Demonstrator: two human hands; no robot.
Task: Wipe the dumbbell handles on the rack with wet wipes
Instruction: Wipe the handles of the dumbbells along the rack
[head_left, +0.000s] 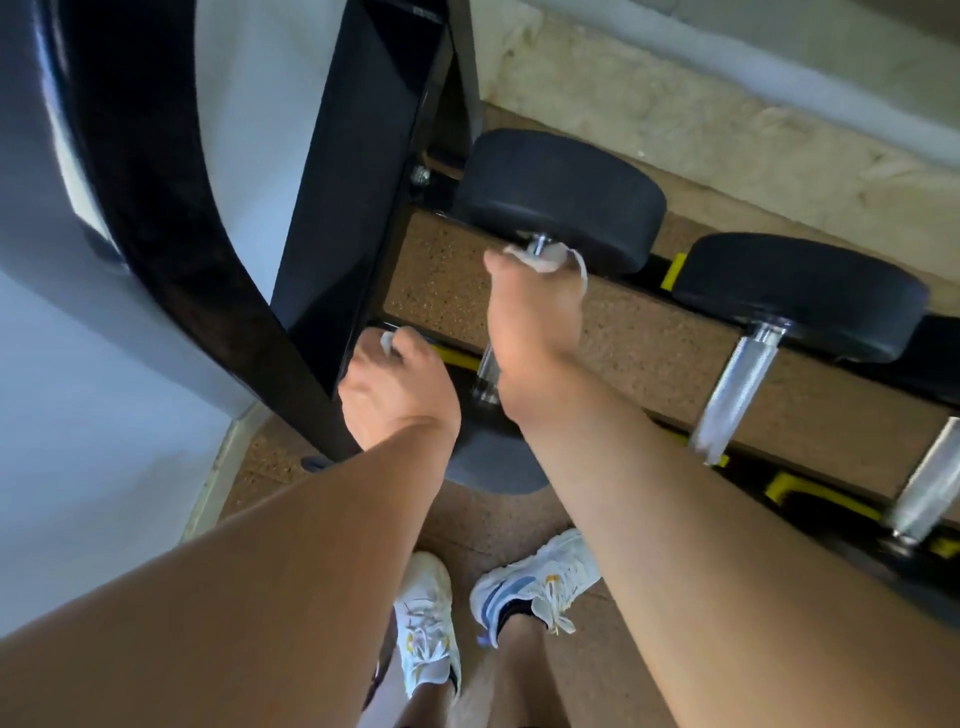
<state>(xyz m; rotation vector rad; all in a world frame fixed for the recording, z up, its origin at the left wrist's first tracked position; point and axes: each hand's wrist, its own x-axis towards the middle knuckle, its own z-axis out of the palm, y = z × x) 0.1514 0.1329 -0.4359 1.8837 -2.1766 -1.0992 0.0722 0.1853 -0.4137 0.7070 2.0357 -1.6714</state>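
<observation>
Two hands are reaching down to the dumbbell rack (649, 343). The right hand (524, 338) is lying along the handle (487, 371) of the leftmost dumbbell (558, 195), and its fingers are curling round the far end of that handle, pressing a white wet wipe (550, 260) against it just below the black round weight. The wipe is looking thin and crumpled, with one strip hanging down at the right. The handle is shiny grey metal, and its long axis is running from the near weight away to the far weight, tilting a little to the right. The left hand (395, 387) is sitting beside the black frame post (353, 197), near the lower end of the same handle, and is pinching a second small white wipe (388, 343) in its curled fingers. Next dumbbells (795, 291) are lying parallel at the right.
</observation>
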